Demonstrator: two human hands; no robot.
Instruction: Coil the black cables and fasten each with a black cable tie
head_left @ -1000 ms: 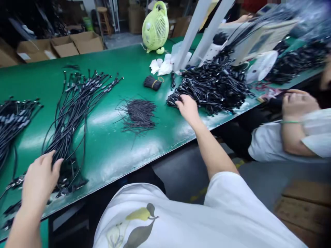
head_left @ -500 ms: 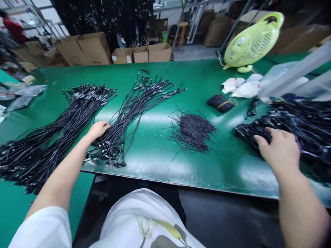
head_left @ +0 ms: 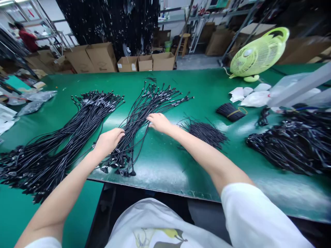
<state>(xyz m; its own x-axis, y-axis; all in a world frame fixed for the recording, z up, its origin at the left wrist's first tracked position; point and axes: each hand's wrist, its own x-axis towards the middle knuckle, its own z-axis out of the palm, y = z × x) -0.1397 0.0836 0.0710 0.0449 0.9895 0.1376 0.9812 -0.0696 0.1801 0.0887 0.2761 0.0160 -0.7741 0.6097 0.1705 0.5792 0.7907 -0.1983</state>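
A middle bundle of black cables [head_left: 139, 113] with grey tags lies slantwise on the green table. My left hand [head_left: 110, 140] is over its left side, fingers closed in a pinch on cables near the lower connector ends. On the bundle's right edge, my right hand [head_left: 159, 122] has its fingertips closed around black cable at mid-length. How many strands each hand grips is hidden. A larger bundle of black cables [head_left: 85, 117] is spread to the left of my left hand. Under and beyond my right forearm is a loose pile of short black ties [head_left: 207, 132].
At the right lies a heap of black cables [head_left: 292, 144]. A banded bundle of black ties [head_left: 230, 112] sits near white paper pieces [head_left: 254, 98]. A green fan [head_left: 258, 53] stands at the back right. Cardboard boxes [head_left: 100, 57] are beyond the green table [head_left: 165, 172].
My right hand has left the cable heap at the right and come across to the middle bundle. My left hand remains at that bundle's left side. The view has shifted slightly.
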